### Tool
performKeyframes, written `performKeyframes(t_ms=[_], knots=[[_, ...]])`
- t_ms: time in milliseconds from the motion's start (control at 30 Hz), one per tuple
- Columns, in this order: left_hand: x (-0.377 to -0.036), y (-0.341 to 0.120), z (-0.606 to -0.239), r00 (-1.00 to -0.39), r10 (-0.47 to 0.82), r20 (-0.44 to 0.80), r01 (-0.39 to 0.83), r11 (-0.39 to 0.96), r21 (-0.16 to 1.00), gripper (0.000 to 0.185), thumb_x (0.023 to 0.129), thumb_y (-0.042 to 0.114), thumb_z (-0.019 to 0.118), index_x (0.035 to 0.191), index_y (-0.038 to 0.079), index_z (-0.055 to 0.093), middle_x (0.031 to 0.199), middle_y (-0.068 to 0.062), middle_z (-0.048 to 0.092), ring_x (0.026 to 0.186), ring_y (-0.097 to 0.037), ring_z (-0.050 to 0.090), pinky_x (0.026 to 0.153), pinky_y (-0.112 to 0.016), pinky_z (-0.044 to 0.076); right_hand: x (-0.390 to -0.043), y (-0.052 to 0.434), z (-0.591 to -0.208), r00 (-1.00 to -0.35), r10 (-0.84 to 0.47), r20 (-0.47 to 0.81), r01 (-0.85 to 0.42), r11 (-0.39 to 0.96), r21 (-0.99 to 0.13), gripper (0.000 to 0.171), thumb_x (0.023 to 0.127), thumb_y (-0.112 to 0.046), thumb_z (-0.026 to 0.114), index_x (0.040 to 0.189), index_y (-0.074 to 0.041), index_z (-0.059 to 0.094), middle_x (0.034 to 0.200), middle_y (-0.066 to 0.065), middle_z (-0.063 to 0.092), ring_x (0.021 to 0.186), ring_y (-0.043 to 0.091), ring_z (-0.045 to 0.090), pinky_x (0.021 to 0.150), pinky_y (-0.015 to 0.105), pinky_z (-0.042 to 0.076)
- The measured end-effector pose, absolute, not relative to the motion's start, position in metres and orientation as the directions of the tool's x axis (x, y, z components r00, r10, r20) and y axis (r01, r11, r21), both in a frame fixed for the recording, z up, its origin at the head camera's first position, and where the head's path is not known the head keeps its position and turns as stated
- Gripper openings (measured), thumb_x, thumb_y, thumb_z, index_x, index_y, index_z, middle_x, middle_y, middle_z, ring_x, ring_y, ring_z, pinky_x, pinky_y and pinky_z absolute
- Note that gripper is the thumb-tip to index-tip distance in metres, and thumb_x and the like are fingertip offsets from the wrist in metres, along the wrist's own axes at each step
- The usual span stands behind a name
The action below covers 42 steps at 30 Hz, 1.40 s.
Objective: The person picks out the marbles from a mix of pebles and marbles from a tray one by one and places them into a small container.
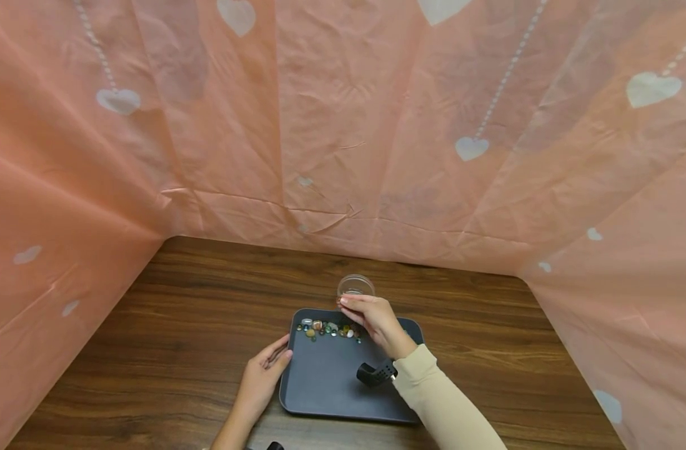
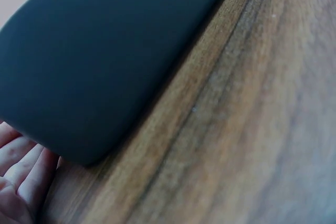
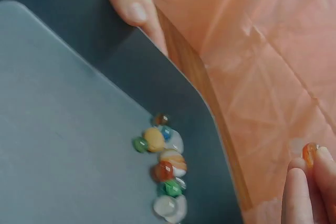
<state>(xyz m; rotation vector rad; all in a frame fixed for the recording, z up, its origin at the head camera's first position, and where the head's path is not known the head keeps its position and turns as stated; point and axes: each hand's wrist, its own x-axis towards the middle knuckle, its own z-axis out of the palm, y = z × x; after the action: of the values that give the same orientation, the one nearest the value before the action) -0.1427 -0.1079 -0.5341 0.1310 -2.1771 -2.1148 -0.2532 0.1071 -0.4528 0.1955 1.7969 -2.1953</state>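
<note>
A dark grey rectangular tray [image 1: 337,381] lies on the wooden table, with several glass marbles and pebbles [image 1: 320,327] along its far side. At the tray's left edge my left hand [image 1: 262,373] holds on, thumb at the rim and fingers against the outside wall. My right hand [image 1: 377,319] is over the far edge and pinches an orange marble [image 3: 310,153] between thumb and fingertips. Just beyond those fingertips stands a clear round container [image 1: 356,284], partly hidden by the hand. In the left wrist view, the fingers [image 2: 23,169] lie by the tray's corner.
Wooden tabletop [image 1: 197,312] surrounds the tray on all sides. A pink curtain [image 1: 332,137] with white hearts encloses the table at the back and sides. A black wrist camera [image 1: 375,374] on the right arm hangs above the tray.
</note>
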Motion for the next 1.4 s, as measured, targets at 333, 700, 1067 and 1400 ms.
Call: performKeyframes(t_ms=[333, 700, 1067, 1400], knots=[[-0.143, -0.108, -0.534, -0.990, -0.141, -0.001, -0.004, 0.020, 1.000, 0.042, 0.096, 0.010, 0.064, 0.133, -0.008, 0.056, 0.136, -0.027, 0.059, 0.129, -0.038, 0.056, 0.101, -0.019, 0.051, -0.269, 0.122, -0.439, -0.986, 0.015, -0.167, 0.168, 0.102, -0.981, 0.024, 0.086, -0.004, 0.075, 0.107, 0.007, 0.073, 0.089, 0.009, 0.078, 0.073, 0.005, 0.072, 0.073, 0.024, 0.062], [-0.142, -0.108, -0.532, -0.991, -0.135, 0.004, 0.001, 0.019, 1.000, 0.042, 0.097, 0.010, 0.064, 0.134, -0.009, 0.056, 0.136, -0.028, 0.058, 0.129, -0.038, 0.056, 0.102, -0.021, 0.050, -0.277, 0.116, -0.434, -0.987, -0.009, 0.159, -0.126, 0.653, -0.747, 0.008, 0.080, -0.013, 0.082, 0.083, -0.006, 0.082, 0.086, 0.012, 0.078, 0.070, 0.010, 0.064, 0.050, 0.016, 0.040], [-0.140, -0.107, -0.534, -0.991, -0.135, 0.012, 0.007, 0.038, 0.999, 0.041, 0.097, 0.010, 0.063, 0.133, -0.009, 0.057, 0.135, -0.028, 0.059, 0.128, -0.039, 0.056, 0.099, -0.018, 0.051, -0.283, 0.105, -0.431, -0.982, -0.127, 0.136, -0.185, 0.764, -0.618, 0.002, 0.079, -0.006, 0.079, 0.080, -0.005, 0.081, 0.084, 0.009, 0.079, 0.084, 0.023, 0.072, 0.060, 0.021, 0.049], [-0.141, -0.107, -0.535, -0.990, -0.139, 0.003, -0.002, 0.035, 0.999, 0.041, 0.097, 0.011, 0.064, 0.132, -0.008, 0.057, 0.135, -0.027, 0.060, 0.127, -0.039, 0.057, 0.096, -0.013, 0.051, -0.284, 0.106, -0.432, -0.988, -0.099, 0.120, -0.152, 0.777, -0.612, 0.005, 0.079, -0.010, 0.082, 0.078, -0.006, 0.081, 0.085, 0.007, 0.079, 0.086, 0.023, 0.072, 0.063, 0.023, 0.050]])
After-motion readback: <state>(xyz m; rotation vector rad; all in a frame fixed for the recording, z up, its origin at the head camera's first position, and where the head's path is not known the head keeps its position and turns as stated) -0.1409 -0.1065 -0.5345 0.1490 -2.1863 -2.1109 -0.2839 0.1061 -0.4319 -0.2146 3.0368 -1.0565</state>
